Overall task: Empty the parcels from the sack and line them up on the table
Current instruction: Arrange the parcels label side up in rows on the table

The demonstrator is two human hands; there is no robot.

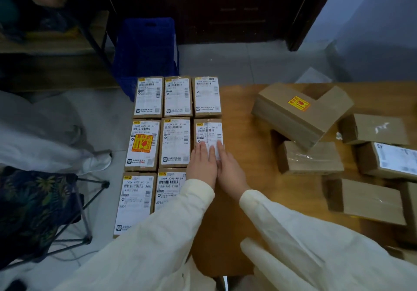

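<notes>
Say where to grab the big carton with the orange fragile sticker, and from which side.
Take the carton with both hands on its two long side faces, coming from above. It lies tilted, propped on a smaller box, so its near lower edge is blocked. Its flat sides are exposed; a top-down pinch probably won't span it.

Eight labelled brown cardboard parcels (174, 141) in a grid on left end of wooden table (243, 178); unlabelled-side-up cardboard boxes (300, 114) piled right. Blue plastic crate (146, 49) behind grid, on floor.
</notes>
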